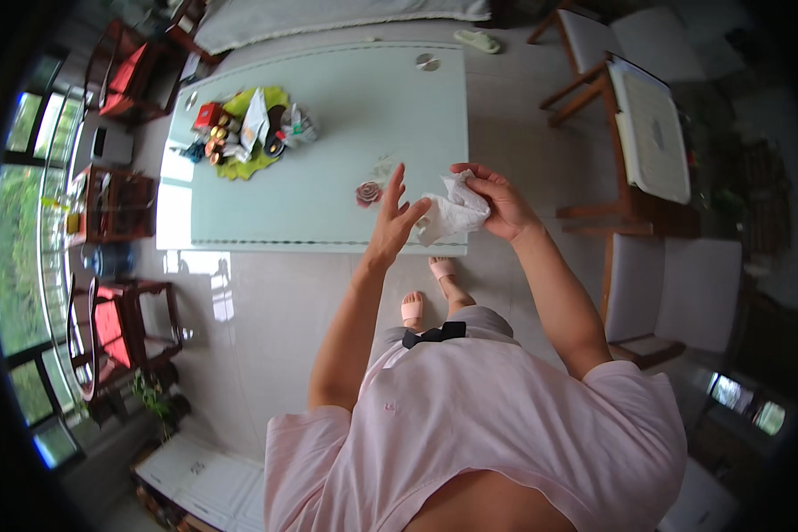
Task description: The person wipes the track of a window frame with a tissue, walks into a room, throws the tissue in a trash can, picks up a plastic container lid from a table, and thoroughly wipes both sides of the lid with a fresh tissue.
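My right hand point(502, 203) grips a crumpled white paper tissue point(453, 214) above the near right corner of a glass-topped table point(326, 199). Facing it, my left hand point(394, 223) is held up with its fingers apart. The left thumb tip comes close to the tissue's edge; whether it touches I cannot tell. Past the left hand, a pink rose design point(368, 193) shows on the tabletop.
On the table's far left, a green leaf-shaped tray point(236, 170) bears jars, a red box point(207, 116) and a plastic bag point(299, 126). Chairs point(671, 286) stand to the right, red-cushioned wooden chairs point(116, 326) to the left. A slipper point(477, 41) lies beyond the table.
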Demonstrator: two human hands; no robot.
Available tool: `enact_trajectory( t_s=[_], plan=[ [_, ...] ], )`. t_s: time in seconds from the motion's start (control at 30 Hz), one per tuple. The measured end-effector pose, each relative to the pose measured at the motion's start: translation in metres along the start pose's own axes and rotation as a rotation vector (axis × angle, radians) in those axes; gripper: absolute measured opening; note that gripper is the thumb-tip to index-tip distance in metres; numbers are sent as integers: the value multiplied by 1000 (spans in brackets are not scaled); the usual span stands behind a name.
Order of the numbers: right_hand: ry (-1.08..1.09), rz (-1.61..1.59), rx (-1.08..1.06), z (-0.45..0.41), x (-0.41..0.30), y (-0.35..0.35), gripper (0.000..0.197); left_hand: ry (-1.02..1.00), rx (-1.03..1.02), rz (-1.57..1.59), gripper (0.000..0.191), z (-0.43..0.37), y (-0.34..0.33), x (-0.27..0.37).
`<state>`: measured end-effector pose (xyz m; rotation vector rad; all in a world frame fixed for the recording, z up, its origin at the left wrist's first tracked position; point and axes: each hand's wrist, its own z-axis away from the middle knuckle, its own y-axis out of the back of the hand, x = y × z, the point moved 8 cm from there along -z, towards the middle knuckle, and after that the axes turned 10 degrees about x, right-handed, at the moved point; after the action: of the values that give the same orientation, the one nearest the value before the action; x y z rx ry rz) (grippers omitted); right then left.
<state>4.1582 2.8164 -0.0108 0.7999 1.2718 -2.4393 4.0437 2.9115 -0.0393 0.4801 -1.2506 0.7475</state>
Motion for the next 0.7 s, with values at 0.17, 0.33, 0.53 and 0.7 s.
enact_trajectory(
  t_s=[0.17, 0.33, 0.53, 0.7],
  plan=[
    [211, 177, 71, 80, -29, -8, 26, -215, -553, -98, 65, 21, -81, 52],
    [451, 325, 256, 162, -58, 10, 28, -500, -586, -270, 27, 53, -123, 81],
    [517, 623, 662, 249, -57, 105, 31, -207, -901, -398, 19, 99, -195, 61],
    [767, 512, 1008, 294, -69, 183, 31, -178, -1015, -440, 20, 120, -266, 32]
  ],
)
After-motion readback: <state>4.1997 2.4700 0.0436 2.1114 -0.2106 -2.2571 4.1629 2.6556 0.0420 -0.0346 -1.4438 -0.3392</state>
